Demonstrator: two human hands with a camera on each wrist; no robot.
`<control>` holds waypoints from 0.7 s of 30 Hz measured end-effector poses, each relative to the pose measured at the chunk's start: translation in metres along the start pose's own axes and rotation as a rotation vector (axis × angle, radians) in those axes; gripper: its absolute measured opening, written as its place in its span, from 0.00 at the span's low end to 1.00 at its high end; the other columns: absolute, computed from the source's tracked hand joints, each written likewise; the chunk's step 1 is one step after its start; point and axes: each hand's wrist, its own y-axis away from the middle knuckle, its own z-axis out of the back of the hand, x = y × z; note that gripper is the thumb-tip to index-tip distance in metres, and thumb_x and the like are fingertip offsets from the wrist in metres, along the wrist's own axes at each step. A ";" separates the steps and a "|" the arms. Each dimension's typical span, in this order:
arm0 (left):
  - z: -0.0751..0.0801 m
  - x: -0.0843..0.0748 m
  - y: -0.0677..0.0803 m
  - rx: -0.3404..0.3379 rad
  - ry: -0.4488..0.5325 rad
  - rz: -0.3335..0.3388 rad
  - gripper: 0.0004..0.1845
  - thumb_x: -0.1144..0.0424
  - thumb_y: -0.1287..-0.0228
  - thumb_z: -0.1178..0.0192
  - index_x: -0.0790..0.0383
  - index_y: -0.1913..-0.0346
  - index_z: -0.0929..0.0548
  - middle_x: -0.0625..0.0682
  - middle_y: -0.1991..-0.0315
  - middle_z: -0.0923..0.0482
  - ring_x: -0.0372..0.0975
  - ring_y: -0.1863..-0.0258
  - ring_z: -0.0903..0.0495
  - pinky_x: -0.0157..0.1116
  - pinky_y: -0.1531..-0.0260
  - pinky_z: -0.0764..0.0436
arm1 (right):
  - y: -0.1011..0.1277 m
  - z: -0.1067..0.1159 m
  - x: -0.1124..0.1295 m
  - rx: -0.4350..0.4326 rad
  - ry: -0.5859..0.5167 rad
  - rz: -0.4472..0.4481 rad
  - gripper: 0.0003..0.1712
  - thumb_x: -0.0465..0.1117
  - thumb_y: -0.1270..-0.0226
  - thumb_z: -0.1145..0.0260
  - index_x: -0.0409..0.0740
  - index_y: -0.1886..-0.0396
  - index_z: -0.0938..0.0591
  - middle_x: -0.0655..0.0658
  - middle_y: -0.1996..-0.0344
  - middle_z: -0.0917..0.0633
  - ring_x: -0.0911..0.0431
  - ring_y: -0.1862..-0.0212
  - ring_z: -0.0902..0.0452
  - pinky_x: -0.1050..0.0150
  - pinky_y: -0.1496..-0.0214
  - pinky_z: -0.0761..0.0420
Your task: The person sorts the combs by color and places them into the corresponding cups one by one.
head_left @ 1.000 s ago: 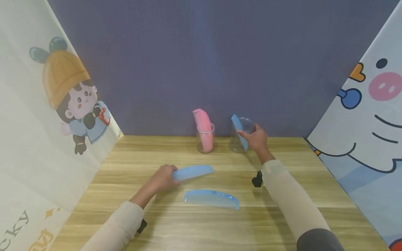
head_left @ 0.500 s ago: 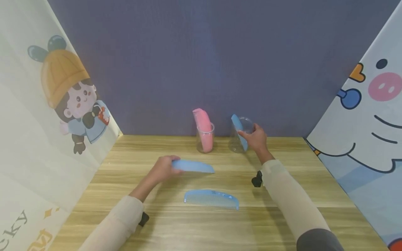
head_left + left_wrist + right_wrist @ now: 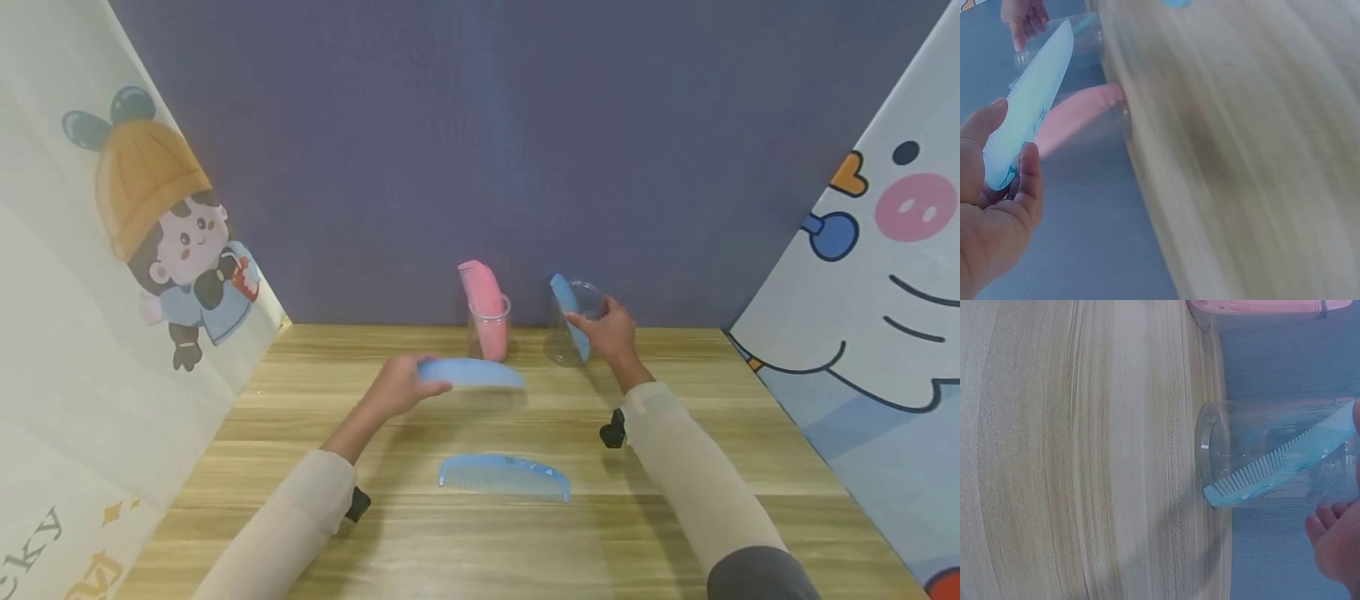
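My left hand (image 3: 411, 385) pinches one end of a light blue comb (image 3: 474, 372) and holds it level above the table, just in front of a clear cup with a pink comb (image 3: 486, 310) standing in it. The left wrist view shows that hand (image 3: 1009, 182) with thumb and fingers round the blue comb (image 3: 1034, 112). My right hand (image 3: 611, 329) grips a second clear cup (image 3: 564, 340) at the back, with another blue comb (image 3: 567, 317) leaning inside. That comb (image 3: 1285, 464) rests on the cup's bottom (image 3: 1213, 456). A third blue comb (image 3: 504, 477) lies flat near me.
The wooden table (image 3: 675, 533) is boxed in by a dark blue back wall and cartoon-printed panels on both sides. Both cups stand close to the back wall. A black strap piece (image 3: 612, 430) shows at my right wrist.
My left hand has lifted its blue comb off the table and carried it away from me, toward the cups. The right hand stays on the cup.
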 end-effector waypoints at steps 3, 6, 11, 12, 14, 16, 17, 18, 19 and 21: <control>0.003 -0.007 -0.007 -0.011 0.003 -0.007 0.33 0.52 0.40 0.27 0.68 0.37 0.20 0.63 0.43 0.16 0.52 0.47 0.15 0.49 0.46 0.15 | 0.000 0.000 0.000 -0.007 0.007 0.009 0.57 0.65 0.40 0.27 0.31 0.25 0.36 0.28 0.41 0.21 0.35 0.40 0.24 0.38 0.37 0.23; 0.005 -0.013 -0.015 -0.024 -0.001 -0.020 0.32 0.52 0.39 0.27 0.69 0.37 0.20 0.63 0.44 0.15 0.52 0.48 0.15 0.49 0.46 0.15 | 0.001 0.000 0.000 -0.012 0.008 0.015 0.55 0.64 0.39 0.27 0.31 0.26 0.34 0.29 0.47 0.19 0.37 0.46 0.23 0.39 0.41 0.22; 0.009 -0.024 -0.032 -0.053 0.030 -0.029 0.32 0.51 0.39 0.27 0.68 0.37 0.20 0.62 0.44 0.15 0.50 0.51 0.16 0.48 0.49 0.15 | 0.000 0.001 0.002 -0.012 0.008 0.017 0.56 0.63 0.39 0.27 0.31 0.24 0.36 0.29 0.46 0.19 0.37 0.45 0.23 0.40 0.39 0.22; 0.009 -0.026 -0.036 -0.059 0.036 -0.028 0.33 0.50 0.39 0.27 0.66 0.36 0.20 0.62 0.44 0.15 0.50 0.51 0.16 0.48 0.50 0.16 | 0.000 0.002 0.002 -0.011 0.006 0.017 0.56 0.63 0.39 0.27 0.31 0.24 0.37 0.29 0.45 0.19 0.36 0.44 0.23 0.39 0.38 0.23; 0.009 -0.030 -0.044 -0.069 0.054 -0.031 0.33 0.49 0.39 0.27 0.65 0.36 0.20 0.61 0.43 0.15 0.49 0.51 0.16 0.47 0.50 0.16 | 0.000 0.002 0.002 -0.005 0.006 0.014 0.58 0.63 0.39 0.27 0.31 0.23 0.39 0.28 0.41 0.21 0.36 0.40 0.24 0.39 0.35 0.23; 0.009 -0.035 -0.051 -0.071 0.056 -0.034 0.33 0.48 0.39 0.27 0.64 0.36 0.19 0.60 0.43 0.15 0.48 0.52 0.16 0.47 0.51 0.16 | -0.001 0.002 0.002 0.001 0.005 0.008 0.58 0.63 0.39 0.27 0.32 0.23 0.39 0.28 0.39 0.21 0.35 0.39 0.24 0.39 0.35 0.23; 0.008 -0.038 -0.054 -0.074 0.053 -0.034 0.33 0.48 0.40 0.27 0.63 0.36 0.19 0.60 0.43 0.15 0.48 0.51 0.16 0.47 0.51 0.16 | -0.001 0.001 0.002 0.002 0.007 0.007 0.58 0.64 0.39 0.27 0.32 0.23 0.39 0.28 0.39 0.22 0.35 0.38 0.25 0.39 0.35 0.23; 0.008 -0.041 -0.058 -0.076 0.049 -0.036 0.34 0.47 0.40 0.28 0.64 0.35 0.20 0.61 0.42 0.15 0.49 0.50 0.16 0.47 0.50 0.16 | 0.000 0.001 0.001 0.004 0.012 0.008 0.58 0.64 0.39 0.27 0.31 0.23 0.39 0.28 0.39 0.22 0.35 0.38 0.25 0.39 0.35 0.23; 0.007 -0.044 -0.062 -0.075 0.047 -0.034 0.35 0.47 0.39 0.28 0.64 0.35 0.20 0.61 0.42 0.16 0.50 0.49 0.16 0.47 0.49 0.16 | 0.000 0.000 0.000 0.005 0.014 0.006 0.58 0.64 0.39 0.28 0.32 0.23 0.39 0.28 0.38 0.22 0.35 0.38 0.25 0.39 0.34 0.23; 0.007 -0.050 -0.069 -0.076 0.044 -0.027 0.37 0.46 0.40 0.28 0.64 0.33 0.22 0.62 0.39 0.18 0.51 0.46 0.17 0.48 0.47 0.16 | 0.000 -0.001 0.000 0.000 0.016 0.007 0.57 0.64 0.39 0.27 0.32 0.23 0.38 0.28 0.39 0.21 0.36 0.39 0.25 0.40 0.36 0.23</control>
